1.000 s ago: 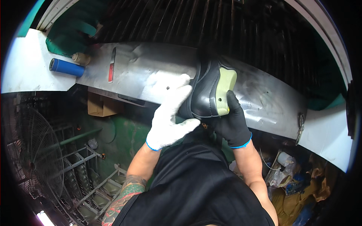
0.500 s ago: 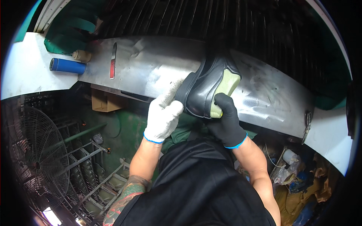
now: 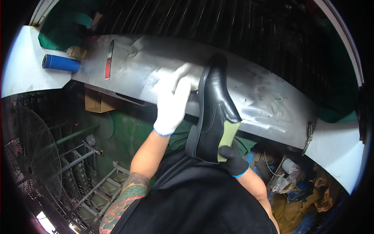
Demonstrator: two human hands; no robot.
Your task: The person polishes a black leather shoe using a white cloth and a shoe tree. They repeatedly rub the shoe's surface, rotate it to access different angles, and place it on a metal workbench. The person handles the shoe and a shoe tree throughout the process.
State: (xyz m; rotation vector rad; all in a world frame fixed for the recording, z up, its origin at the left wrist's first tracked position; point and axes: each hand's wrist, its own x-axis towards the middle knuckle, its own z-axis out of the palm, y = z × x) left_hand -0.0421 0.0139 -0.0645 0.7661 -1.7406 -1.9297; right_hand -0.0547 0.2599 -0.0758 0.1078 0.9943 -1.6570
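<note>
A black leather shoe (image 3: 212,113) with a thick black sole stands toe-up, heel end toward me, in front of the metal bench. Pale yellow-green lining or filler (image 3: 230,134) shows at its ankle opening. My right hand (image 3: 233,158), in a black glove with a blue cuff, is closed around the shoe's opening end, thumb over the yellow-green part; its other fingers are hidden. My left hand (image 3: 173,99), in a white knit glove, is beside the sole with fingers stretched out, slightly smeared by motion. It appears to hold nothing.
A metal bench plate (image 3: 144,58) carries a slim blade-like tool with a red end (image 3: 109,62). A blue cylinder (image 3: 61,63) and a beige spool (image 3: 76,52) sit at the left. Below are a cardboard box (image 3: 99,100), a large fan (image 3: 29,156) and metal racks (image 3: 83,156).
The shoe has come down toward me and swung upright, toe away, with my right hand on it. My left hand has left the sole and moved up, fingers stretched.
</note>
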